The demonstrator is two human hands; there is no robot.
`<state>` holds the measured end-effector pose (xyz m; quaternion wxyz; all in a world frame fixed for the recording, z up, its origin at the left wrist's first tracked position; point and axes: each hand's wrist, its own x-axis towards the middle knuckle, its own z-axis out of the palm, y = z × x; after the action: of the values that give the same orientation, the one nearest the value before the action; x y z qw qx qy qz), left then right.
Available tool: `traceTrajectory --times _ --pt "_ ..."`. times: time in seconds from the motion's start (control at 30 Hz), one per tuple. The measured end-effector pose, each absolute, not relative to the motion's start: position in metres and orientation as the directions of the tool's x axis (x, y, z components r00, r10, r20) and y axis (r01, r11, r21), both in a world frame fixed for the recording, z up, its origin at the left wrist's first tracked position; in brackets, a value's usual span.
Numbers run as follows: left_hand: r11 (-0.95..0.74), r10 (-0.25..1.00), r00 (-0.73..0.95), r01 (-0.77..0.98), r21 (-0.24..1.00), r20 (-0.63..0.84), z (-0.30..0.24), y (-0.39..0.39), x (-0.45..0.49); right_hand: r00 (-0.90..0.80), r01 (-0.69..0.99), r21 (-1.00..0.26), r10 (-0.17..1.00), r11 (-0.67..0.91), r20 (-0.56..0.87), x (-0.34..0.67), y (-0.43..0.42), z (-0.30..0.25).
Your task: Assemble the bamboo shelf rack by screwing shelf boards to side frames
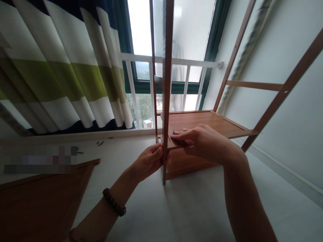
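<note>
Between the hands, upright post [167, 84], left hand [148, 161] gripping it, right hand [202, 141] open on shelf [214, 122].

A curtain [63, 74] striped white, green and navy hangs far left, beside a bright window [191, 27] with a white railing [186, 62]. A loose wooden panel [42, 201] lies near left on the pale floor [176, 208]. A white wall [277, 50] stands right.

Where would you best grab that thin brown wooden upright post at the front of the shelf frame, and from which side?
Low down, just under the brown wooden shelf board, from the left. The thin brown wooden upright post is slim enough for fingers to wrap, and the board blocks its right side. The left hand grips there; the right hand lies flat on the board.
</note>
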<state>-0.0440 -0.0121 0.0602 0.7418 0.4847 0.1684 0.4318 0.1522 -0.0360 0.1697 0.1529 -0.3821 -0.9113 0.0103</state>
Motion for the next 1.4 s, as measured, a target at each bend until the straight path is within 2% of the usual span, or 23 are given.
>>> traceTrajectory --times 0.2,0.3,0.37,0.43,0.53,0.63,0.87,1.1,1.3,1.4 --pt "0.17 0.812 0.557 -0.509 0.844 0.173 0.058 -0.013 -0.043 -0.66 0.692 -0.139 0.699 0.708 0.276 0.153 -0.035 0.169" --pt "0.11 0.847 0.507 -0.46 0.881 0.159 0.066 -0.015 -0.045 -0.654 0.697 -0.141 0.703 0.704 0.278 0.153 -0.035 0.169" --pt "0.0 0.878 0.448 -0.345 0.939 0.165 0.076 -0.017 -0.051 -0.652 0.696 -0.15 0.705 0.702 0.279 0.153 -0.035 0.169" --pt "-0.159 0.905 0.371 -0.158 0.975 0.208 0.088 -0.02 -0.059 -0.65 0.693 -0.164 0.707 0.702 0.278 0.153 -0.036 0.169" --pt "-0.36 0.892 0.331 0.111 0.926 0.307 0.106 -0.027 -0.069 -0.643 0.697 -0.174 0.714 0.695 0.278 0.153 -0.036 0.169" --pt "-0.447 0.882 0.3 0.294 0.845 0.363 0.116 -0.035 -0.071 -0.632 0.708 -0.161 0.719 0.688 0.29 0.152 -0.037 0.169" --pt "-0.526 0.85 0.313 0.472 0.708 0.423 0.121 -0.044 -0.07 -0.64 0.698 -0.15 0.704 0.7 0.31 0.153 -0.037 0.168" --pt "-0.563 0.818 0.346 0.643 0.519 0.459 0.123 -0.05 -0.066 -0.672 0.644 -0.177 0.661 0.744 0.333 0.154 -0.033 0.165" --pt "-0.52 0.852 0.356 0.658 0.545 0.383 0.123 -0.048 -0.061 -0.674 0.638 -0.154 0.644 0.754 0.363 0.155 -0.031 0.163" --pt "-0.535 0.843 0.363 0.647 0.543 0.398 0.124 -0.045 -0.062 -0.681 0.619 -0.167 0.63 0.768 0.373 0.157 -0.03 0.163"
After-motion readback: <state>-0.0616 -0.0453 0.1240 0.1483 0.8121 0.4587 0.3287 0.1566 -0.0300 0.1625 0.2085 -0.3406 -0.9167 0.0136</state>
